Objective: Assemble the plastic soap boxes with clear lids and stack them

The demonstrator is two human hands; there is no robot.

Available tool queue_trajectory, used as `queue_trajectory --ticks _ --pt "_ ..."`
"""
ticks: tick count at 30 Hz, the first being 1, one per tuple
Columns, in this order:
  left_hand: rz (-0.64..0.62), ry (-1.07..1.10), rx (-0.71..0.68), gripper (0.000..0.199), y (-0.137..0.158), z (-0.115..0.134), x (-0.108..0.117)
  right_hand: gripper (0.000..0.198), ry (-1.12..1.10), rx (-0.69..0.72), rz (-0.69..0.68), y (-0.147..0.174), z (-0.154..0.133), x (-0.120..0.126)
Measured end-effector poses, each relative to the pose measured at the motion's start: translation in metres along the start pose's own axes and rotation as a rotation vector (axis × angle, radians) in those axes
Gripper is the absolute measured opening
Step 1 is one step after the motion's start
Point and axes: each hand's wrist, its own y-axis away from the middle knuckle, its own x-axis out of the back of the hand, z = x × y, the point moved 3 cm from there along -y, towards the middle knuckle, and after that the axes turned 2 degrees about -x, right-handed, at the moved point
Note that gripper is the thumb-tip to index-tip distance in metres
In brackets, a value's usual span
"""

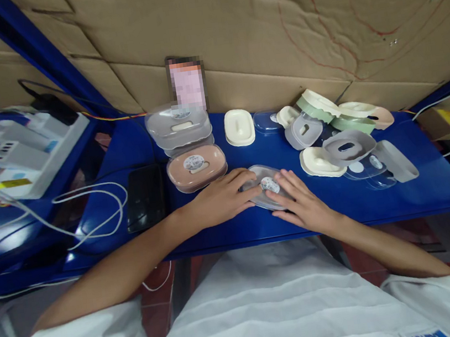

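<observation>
Hands [221, 198] [303, 205] clasp clear case [267, 187] near shelf edge [259, 236].

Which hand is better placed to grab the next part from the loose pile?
Right hand, probably: the loose pile lies on its side. Left hand would have to cross over; it can steady the clear case.

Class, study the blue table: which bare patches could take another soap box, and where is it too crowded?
Bare blue table lies along the near edge right of the right hand, below the pile of loose box parts. A smaller patch sits between the black phone and the pink box. The far right and the stacked boxes are crowded; both hands, left hand included, cover the clear box.
</observation>
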Motion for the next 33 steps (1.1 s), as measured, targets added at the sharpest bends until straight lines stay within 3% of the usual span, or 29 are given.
queue_trajectory --ticks 3,7,10,13,15,19,22,25,29,33 --pt "0.040 -0.036 -0.007 0.032 -0.002 0.003 0.004 0.089 -0.071 -0.133 0.030 -0.004 0.009 0.005" --pt "0.322 -0.146 -0.111 0.026 0.001 0.020 0.022 0.079 -0.131 -0.146 0.096 -0.025 0.024 0.024" --pt "0.418 -0.189 -0.257 0.027 0.010 0.037 0.031 0.074 -0.146 -0.053 0.115 -0.065 0.029 0.035" --pt "0.347 -0.174 -0.348 0.030 0.017 0.044 0.032 0.067 -0.181 0.131 0.030 -0.118 0.025 0.026" --pt "0.318 -0.213 -0.339 0.030 0.018 0.042 0.033 0.066 -0.202 0.240 -0.051 -0.149 0.023 0.011" --pt "0.412 -0.328 -0.262 0.025 0.011 0.030 0.038 0.065 -0.224 0.319 -0.133 -0.184 0.022 -0.012" --pt "0.443 -0.337 -0.188 0.022 0.007 0.023 0.040 0.065 -0.219 0.287 -0.138 -0.188 0.022 -0.014" --pt "0.432 -0.333 -0.147 0.019 0.006 0.020 0.037 0.066 -0.246 0.226 -0.054 -0.182 0.024 -0.009" --pt "0.391 -0.255 -0.162 0.022 0.008 0.021 0.033 0.058 -0.212 -0.023 0.057 -0.170 0.044 -0.013" --pt "0.293 -0.204 -0.158 0.025 0.006 0.022 0.025 0.054 -0.056 -0.162 -0.125 -0.149 0.060 -0.026"
